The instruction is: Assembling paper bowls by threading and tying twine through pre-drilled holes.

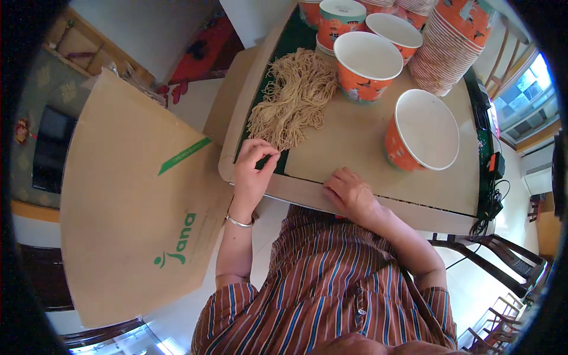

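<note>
- Head view: the left hand point(253, 168) sits at the near-left edge of the table point(355, 142), fingers pinched together on the lowest strands of the noodle pile point(296, 97).
- The noodle pile lies on the left part of the table, running from the hand up toward the cups.
- The right hand point(349, 192) rests on the near edge of the table, fingers curled loosely and holding nothing.
- Between the 2 hands the tabletop is bare cardboard, and more open surface runs right toward the nearest cup.
- 1 orange paper cup point(421, 133) stands near the right edge, white inside and empty.
- 2 more cups point(368, 62) point(395, 32) stand behind the noodles, both empty.
- A tall stack of cups point(447, 50) leans at the far right corner.
- A large cardboard sheet point(130, 201) stands off the table's left side, close to the left forearm.
</note>
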Available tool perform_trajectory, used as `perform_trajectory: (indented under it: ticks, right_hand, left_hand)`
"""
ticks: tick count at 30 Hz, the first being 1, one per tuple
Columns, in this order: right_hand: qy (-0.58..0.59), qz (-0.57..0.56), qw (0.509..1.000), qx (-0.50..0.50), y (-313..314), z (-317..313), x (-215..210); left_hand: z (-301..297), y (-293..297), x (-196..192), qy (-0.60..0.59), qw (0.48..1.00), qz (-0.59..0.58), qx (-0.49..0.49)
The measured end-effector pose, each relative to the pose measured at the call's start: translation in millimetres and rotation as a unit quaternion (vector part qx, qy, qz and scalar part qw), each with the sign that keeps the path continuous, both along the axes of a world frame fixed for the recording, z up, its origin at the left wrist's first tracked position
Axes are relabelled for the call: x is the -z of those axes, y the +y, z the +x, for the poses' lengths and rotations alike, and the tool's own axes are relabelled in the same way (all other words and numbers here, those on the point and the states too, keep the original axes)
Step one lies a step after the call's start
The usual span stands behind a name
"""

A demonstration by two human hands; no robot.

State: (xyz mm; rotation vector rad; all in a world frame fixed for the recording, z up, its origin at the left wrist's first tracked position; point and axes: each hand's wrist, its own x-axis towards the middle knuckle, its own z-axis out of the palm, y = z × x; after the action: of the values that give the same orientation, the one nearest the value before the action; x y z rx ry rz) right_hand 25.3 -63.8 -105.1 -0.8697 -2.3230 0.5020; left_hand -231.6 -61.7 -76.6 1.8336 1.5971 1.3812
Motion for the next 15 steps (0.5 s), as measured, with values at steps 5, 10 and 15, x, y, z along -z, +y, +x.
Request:
perform_trajectory:
  ticks: [5, 10, 15]
  right_hand:
    - [0.091, -0.068, 0.994, -0.001, 4, -16, -3]
    - [0.126, -0.098, 0.987, -0.017, 2, -30, -6]
    - [0.319, -0.425, 0.841, -0.100, -4, -44, -11]
  left_hand:
    - [7, -14, 1, 0.082, 0.996, 0.028, 0.028]
    - [8, -55, 16, 0.060, 0.996, -0.054, 0.026]
    - [29, -82, -5, -0.027, 0.991, -0.105, 0.074]
